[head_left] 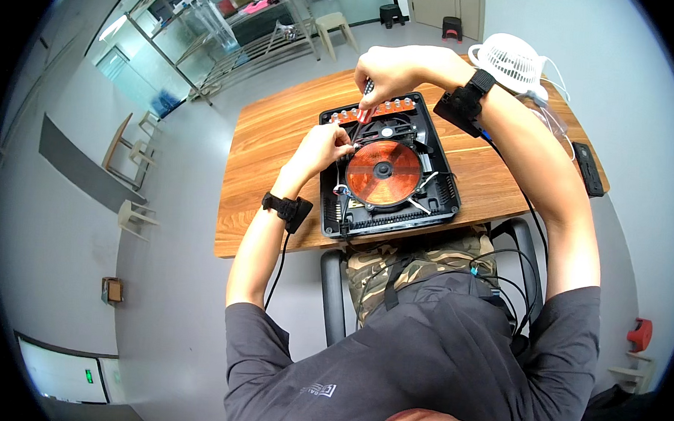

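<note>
Copper coil (363,172) in open black housing (389,222), right grip (388,73) pinching red tool (366,115), left grip's (326,146) hold unclear.

1. I see a white fan (504,61) on my table's (265,132) far right corner.
2. A black oblong device (590,170) lies along its right edge.
3. Beyond, a metal rack (263,51) stands beside a pale stool (332,21).
4. A brown box (112,291) sits to my left.

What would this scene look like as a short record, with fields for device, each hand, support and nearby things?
Device: opened induction cooker, round copper coil exposed
Left hand: fingertips by the coil's upper-left edge; anything pinched is too small to tell
Right hand: holds red-handled screwdriver
Support: wood-grain table
Nearby: white fan at the table's far right
</note>
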A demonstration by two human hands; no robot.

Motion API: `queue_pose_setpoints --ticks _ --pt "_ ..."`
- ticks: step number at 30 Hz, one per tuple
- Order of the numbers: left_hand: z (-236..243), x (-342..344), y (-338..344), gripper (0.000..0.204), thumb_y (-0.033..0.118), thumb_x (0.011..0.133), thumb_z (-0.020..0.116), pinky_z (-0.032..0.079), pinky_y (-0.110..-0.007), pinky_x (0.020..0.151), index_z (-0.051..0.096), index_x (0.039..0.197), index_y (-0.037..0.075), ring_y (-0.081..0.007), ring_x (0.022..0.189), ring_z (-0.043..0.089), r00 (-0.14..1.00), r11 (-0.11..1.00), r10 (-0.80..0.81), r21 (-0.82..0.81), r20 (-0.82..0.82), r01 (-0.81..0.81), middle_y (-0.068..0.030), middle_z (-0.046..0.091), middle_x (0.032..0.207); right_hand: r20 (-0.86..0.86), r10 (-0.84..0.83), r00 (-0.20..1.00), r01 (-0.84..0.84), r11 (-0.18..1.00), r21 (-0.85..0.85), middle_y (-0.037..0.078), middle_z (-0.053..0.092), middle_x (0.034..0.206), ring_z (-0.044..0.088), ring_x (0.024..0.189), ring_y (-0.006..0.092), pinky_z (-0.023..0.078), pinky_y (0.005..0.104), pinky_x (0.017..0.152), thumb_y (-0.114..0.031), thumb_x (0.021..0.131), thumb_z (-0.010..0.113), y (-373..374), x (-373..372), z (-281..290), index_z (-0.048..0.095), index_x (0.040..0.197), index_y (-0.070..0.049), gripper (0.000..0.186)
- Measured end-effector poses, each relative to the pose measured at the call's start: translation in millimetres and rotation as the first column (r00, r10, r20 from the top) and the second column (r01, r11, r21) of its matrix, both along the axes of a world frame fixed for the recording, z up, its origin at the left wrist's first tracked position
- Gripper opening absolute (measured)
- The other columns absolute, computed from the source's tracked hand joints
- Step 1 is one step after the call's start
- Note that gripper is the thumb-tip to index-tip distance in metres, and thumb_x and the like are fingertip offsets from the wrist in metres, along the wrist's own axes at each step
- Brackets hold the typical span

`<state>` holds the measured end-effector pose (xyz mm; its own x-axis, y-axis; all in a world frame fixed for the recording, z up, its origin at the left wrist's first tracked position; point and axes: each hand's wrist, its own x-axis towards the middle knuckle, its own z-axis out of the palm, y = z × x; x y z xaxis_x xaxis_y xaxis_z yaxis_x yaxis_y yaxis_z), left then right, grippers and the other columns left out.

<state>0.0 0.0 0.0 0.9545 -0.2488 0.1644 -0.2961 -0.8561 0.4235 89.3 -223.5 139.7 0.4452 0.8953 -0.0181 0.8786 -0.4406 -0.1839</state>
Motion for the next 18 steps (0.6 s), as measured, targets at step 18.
queue_pose_setpoints --ticks 18 --pt "-7.4 -0.5 -3.7 0.023 0.015 0.081 0.084 0.054 -0.036 0.070 0.069 0.087 -0.002 -0.0224 0.073 0.066 1.000 1.000 -0.008 0.003 0.024 0.008 -0.0130 0.068 0.079 0.013 0.032 0.999 -0.033 0.999 0.037 0.016 0.072 0.077 0.068 0.071 0.0291 0.054 0.0406 0.066 -0.041 0.085 0.078 0.7 -11.7 -5.9 0.075 0.091 0.002 0.044"
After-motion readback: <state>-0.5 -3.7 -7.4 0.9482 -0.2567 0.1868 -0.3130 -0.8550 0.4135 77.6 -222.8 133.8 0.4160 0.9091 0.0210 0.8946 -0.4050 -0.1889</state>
